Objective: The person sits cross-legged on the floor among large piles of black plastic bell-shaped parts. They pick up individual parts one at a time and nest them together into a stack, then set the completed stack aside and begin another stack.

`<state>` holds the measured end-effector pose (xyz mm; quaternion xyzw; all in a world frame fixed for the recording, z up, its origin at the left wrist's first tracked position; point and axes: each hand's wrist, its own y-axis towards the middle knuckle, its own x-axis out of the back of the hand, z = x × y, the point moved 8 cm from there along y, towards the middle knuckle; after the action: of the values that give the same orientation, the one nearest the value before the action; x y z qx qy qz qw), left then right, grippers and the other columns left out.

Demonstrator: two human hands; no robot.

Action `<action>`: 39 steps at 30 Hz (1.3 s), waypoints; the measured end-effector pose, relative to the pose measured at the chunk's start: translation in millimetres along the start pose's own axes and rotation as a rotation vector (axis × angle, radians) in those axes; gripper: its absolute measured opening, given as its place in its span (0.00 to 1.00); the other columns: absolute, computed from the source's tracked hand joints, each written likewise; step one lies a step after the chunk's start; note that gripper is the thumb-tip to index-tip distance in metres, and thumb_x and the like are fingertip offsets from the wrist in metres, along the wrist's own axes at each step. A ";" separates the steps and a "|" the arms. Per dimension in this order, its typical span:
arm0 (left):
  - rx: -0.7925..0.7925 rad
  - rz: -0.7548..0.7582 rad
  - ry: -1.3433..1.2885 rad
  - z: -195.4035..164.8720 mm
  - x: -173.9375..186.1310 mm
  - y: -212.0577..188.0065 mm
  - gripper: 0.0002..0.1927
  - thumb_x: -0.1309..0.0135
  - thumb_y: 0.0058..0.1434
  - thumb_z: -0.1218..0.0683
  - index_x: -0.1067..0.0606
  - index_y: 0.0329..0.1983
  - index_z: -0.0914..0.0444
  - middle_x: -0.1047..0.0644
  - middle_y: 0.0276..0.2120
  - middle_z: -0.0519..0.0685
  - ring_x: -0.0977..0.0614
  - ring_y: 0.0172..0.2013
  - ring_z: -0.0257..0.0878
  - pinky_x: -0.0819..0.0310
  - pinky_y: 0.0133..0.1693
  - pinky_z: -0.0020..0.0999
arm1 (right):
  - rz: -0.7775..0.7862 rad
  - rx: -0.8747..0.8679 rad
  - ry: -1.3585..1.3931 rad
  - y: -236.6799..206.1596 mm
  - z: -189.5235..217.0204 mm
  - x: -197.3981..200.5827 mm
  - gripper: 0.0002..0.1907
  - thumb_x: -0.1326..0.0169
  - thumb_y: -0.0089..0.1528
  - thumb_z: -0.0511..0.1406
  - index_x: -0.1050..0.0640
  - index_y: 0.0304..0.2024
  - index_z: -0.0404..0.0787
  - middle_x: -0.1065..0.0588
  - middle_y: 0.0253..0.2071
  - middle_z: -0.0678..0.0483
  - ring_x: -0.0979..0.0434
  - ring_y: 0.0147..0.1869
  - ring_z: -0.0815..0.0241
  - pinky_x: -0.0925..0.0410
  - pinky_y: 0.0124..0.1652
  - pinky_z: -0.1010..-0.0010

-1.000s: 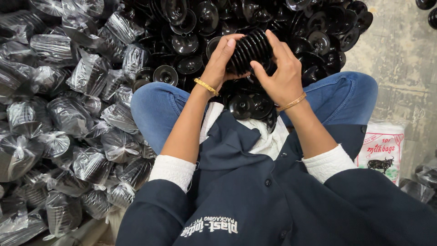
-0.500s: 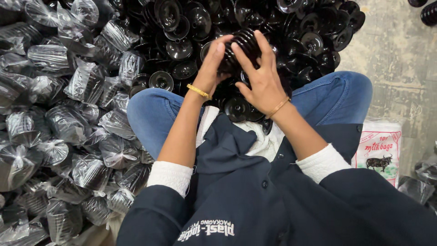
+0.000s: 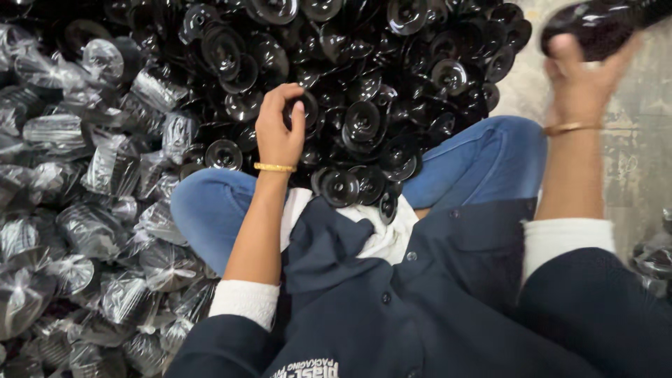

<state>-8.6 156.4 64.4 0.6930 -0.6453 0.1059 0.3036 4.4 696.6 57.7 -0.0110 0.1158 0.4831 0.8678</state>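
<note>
at upper right of the frame your blurred right hand (image 3: 584, 77) grips a bagged black bellows (image 3: 602, 24), partly cut off, while your left hand (image 3: 278, 126) curls closed on the loose black pile (image 3: 364, 84).

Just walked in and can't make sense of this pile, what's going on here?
A person sits on the floor with a heap of loose black disc-shaped parts spilling across their lap. The left hand rests on the heap, fingers curled over one disc. The right hand, blurred, is out to the side gripping a dark stack in shiny clear wrap. Many more wrapped stacks lie heaped on the person's left.
</note>
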 end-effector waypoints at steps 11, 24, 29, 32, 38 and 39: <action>-0.151 0.177 0.356 -13.2 -7.3 -13.7 0.23 0.43 0.66 0.53 0.30 0.63 0.63 0.36 0.71 0.62 0.35 0.70 0.61 0.45 0.69 0.55 | -0.429 -0.399 -0.242 90.8 -85.5 153.7 0.37 0.27 0.62 0.41 0.36 0.65 0.52 0.24 0.58 0.55 0.25 0.46 0.54 0.37 0.29 0.68; -0.003 0.206 0.373 -24.7 4.4 -18.6 0.19 0.46 0.66 0.55 0.28 0.59 0.64 0.33 0.70 0.61 0.33 0.70 0.59 0.42 0.70 0.50 | -0.299 -0.142 0.107 215.5 -83.3 181.1 0.50 0.32 0.63 0.20 0.54 0.68 0.50 0.29 0.63 0.43 0.22 0.54 0.49 0.25 0.47 0.58; 0.066 0.191 0.316 -22.2 5.5 -16.5 0.17 0.47 0.65 0.56 0.28 0.57 0.64 0.32 0.69 0.59 0.32 0.69 0.58 0.39 0.68 0.47 | -0.278 -0.193 -0.272 236.6 -100.4 141.1 0.42 0.34 0.65 0.29 0.46 0.72 0.47 0.27 0.59 0.48 0.27 0.54 0.54 0.30 0.49 0.62; 0.058 0.192 0.298 -22.9 5.2 -15.4 0.18 0.46 0.64 0.56 0.28 0.56 0.64 0.32 0.69 0.60 0.32 0.69 0.58 0.39 0.68 0.47 | -0.048 -0.240 -0.442 240.0 -126.3 73.6 0.39 0.35 0.67 0.35 0.41 0.74 0.45 0.27 0.56 0.51 0.29 0.54 0.57 0.33 0.51 0.64; 0.046 0.185 0.281 -19.7 0.7 -12.3 0.18 0.44 0.64 0.55 0.28 0.56 0.63 0.31 0.66 0.61 0.28 0.65 0.58 0.35 0.64 0.46 | 0.503 -0.155 -0.366 186.2 -167.5 -109.0 0.32 0.37 0.69 0.42 0.32 0.72 0.41 0.26 0.62 0.57 0.26 0.63 0.66 0.33 0.61 0.72; 0.019 0.172 0.286 -20.3 0.4 -10.5 0.19 0.44 0.63 0.55 0.28 0.56 0.63 0.30 0.66 0.61 0.28 0.64 0.59 0.36 0.64 0.47 | 0.556 -0.176 -0.321 163.9 -175.3 -133.7 0.30 0.38 0.70 0.42 0.29 0.70 0.39 0.25 0.63 0.57 0.26 0.64 0.67 0.34 0.64 0.72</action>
<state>6.6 167.2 77.7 0.6158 -0.6514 0.2354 0.3755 -234.4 649.2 -69.4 0.0222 -0.0660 0.7052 0.7056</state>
